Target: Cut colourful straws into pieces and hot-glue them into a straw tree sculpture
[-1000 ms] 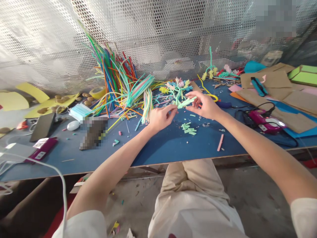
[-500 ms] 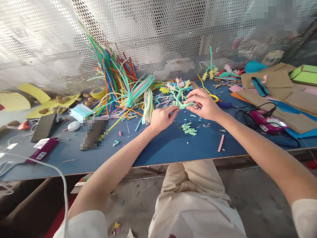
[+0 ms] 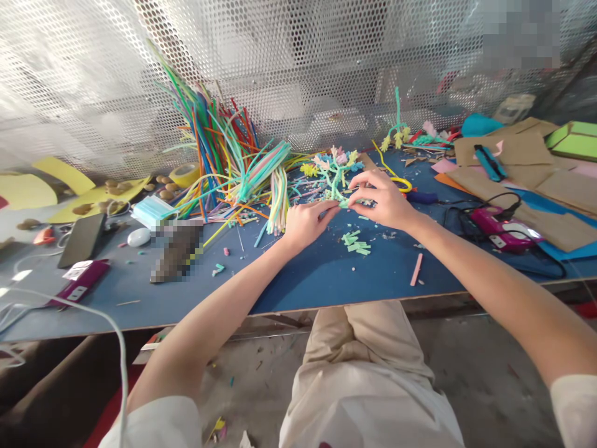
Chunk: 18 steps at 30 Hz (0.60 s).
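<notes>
My left hand [image 3: 306, 224] rests low over the blue table, its thumb and forefinger pinched on a mint-green pipe cleaner piece [image 3: 344, 203]. From the other side, my right hand [image 3: 383, 198] grips the same piece with its fingertips; the fingers hide much of it. Right behind them is a branching pipe cleaner tree [image 3: 336, 179] with pink, yellow and blue tufts. Whether the held piece joins the tree, I cannot tell. Short cut green pieces [image 3: 356, 242] lie just in front of my hands.
Left of my hands is a big heap of coloured pipe cleaners [image 3: 247, 168]. Farther left are a face mask [image 3: 152, 211], a phone [image 3: 83, 239] and a purple box [image 3: 80, 281]. Brown cardboard [image 3: 504, 152] and a pink power device with cables [image 3: 504, 230] lie right. Perforated metal stands behind.
My right hand's fingertips have come a little closer to my left hand, and less of the green piece shows between them. Everything else looks the same.
</notes>
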### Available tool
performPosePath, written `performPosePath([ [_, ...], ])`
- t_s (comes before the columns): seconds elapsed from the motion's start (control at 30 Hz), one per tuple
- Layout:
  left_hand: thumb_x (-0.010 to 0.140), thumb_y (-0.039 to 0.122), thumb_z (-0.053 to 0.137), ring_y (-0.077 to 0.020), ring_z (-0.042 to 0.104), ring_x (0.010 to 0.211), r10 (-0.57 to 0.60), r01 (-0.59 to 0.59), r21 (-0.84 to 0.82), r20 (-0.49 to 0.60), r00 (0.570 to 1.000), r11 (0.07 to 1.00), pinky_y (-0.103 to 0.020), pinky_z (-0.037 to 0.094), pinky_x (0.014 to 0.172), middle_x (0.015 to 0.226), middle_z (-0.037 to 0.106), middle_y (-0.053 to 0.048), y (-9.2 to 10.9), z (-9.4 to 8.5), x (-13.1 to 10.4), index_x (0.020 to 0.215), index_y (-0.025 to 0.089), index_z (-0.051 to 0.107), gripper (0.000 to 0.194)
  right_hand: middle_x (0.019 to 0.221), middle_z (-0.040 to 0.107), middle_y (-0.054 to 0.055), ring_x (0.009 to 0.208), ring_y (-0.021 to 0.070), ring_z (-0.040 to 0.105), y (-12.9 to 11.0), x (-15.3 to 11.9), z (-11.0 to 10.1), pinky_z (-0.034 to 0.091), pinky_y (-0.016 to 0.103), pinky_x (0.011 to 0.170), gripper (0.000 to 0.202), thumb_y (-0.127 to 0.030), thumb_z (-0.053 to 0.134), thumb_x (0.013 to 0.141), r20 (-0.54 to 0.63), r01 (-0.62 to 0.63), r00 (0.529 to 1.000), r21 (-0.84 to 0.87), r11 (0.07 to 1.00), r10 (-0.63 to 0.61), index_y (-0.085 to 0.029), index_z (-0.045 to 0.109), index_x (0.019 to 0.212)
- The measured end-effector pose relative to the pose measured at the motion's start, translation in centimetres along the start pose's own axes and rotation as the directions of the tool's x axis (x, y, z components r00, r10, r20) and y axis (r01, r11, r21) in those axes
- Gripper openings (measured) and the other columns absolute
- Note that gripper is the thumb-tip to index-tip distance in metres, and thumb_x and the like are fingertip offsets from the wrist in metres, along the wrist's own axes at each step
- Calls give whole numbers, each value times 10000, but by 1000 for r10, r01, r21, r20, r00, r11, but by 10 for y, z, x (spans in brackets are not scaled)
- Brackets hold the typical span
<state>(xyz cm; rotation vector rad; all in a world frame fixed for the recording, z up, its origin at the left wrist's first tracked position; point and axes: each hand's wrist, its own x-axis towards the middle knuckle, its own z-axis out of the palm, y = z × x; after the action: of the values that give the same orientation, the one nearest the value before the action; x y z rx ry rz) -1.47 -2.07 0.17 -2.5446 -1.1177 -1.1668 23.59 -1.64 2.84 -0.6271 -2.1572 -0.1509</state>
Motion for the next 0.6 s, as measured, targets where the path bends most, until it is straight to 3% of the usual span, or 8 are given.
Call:
performPosePath([
  [0.33, 1031, 445, 640, -127, 702, 615, -78, 78, 42, -3, 997, 996, -264, 429, 600, 873, 833, -14, 9, -4, 1, 1071, 281, 843, 264, 1110, 745, 31, 970, 221, 639, -5, 1, 0, 440, 439, 907, 130, -355, 697, 1006, 17, 13, 1000, -119, 993, -11, -287, 778, 930],
  [0.6, 1028, 426, 646, -131, 714, 625, -92, 91, 69, 3, 996, 993, -262, 423, 597, 874, 834, -5, 8, -2, 0, 1072, 296, 844, 241, 1118, 739, 23, 1037, 243, 627, -9, -1, 7, 421, 454, 935, 93, -314, 686, 1001, 14, 18, 1000, -135, 991, -16, -290, 755, 943],
])
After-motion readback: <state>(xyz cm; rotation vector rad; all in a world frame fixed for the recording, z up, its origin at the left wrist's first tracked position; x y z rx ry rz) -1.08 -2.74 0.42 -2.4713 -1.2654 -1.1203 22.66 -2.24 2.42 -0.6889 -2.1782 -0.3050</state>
